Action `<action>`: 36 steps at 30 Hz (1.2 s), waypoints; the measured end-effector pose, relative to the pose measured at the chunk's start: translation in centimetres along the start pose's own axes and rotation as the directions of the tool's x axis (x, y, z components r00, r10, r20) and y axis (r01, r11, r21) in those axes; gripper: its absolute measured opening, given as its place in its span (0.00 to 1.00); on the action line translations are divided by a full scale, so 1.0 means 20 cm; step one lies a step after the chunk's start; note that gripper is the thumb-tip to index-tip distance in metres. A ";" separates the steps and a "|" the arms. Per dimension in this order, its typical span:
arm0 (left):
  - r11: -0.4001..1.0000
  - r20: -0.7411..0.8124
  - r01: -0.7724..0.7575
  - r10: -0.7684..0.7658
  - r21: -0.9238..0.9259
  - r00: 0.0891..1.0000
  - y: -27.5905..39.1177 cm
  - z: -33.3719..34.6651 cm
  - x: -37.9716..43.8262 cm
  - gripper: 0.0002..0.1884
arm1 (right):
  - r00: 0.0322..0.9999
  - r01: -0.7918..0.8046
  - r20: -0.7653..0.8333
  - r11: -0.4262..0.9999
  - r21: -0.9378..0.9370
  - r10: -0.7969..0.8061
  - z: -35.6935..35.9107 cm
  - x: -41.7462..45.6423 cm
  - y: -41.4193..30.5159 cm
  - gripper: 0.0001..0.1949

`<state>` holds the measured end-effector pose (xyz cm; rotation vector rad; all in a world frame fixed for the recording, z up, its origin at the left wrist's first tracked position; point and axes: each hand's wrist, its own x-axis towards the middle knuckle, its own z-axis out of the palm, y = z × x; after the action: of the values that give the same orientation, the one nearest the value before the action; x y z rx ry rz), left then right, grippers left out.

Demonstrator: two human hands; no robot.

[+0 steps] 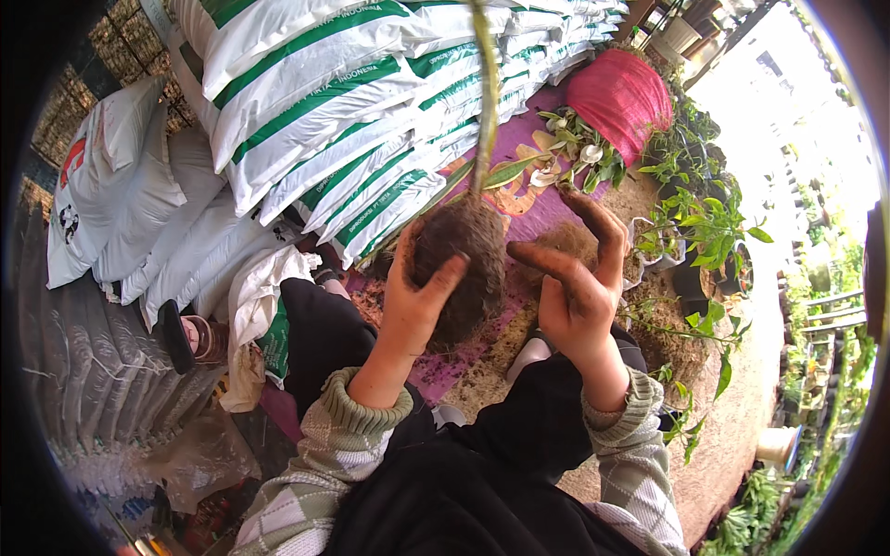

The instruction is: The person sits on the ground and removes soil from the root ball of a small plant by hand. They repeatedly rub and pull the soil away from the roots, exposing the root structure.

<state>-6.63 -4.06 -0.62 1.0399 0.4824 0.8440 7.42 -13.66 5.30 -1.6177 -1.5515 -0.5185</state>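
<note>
My left hand [417,285] grips a dark, soil-covered root ball [469,250], with the thumb across its near face. From the top of the ball rises a long green-brown plant stem [486,104], which runs out of the picture at the upper edge. A narrow green leaf [511,172] shows beside the stem. To the right of the ball is my right hand [584,271], its soil-stained thumb and fingers spread apart with nothing between them. The tip of one finger comes close to the root ball; whether it touches cannot be told.
White sacks with green bands [327,90] are stacked ahead. A red mesh sack [619,104] lies beyond cut leaves [584,149]. Potted leafy plants [716,236] stand at the right. Loose soil [480,379] covers part of the purple mat [434,375]. A crumpled white sack [261,292] is at left.
</note>
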 end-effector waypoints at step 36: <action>0.789 -0.011 0.319 -0.382 -0.526 0.924 -0.05 -0.05 0.00 0.23 | 0.932 0.015 0.362 0.996 -0.086 0.017 -0.03 -0.09 -0.03 0.31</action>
<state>-6.98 -3.79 -1.91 0.3818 0.4933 0.6453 6.64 -15.31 4.54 -1.8594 -1.8168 -0.2994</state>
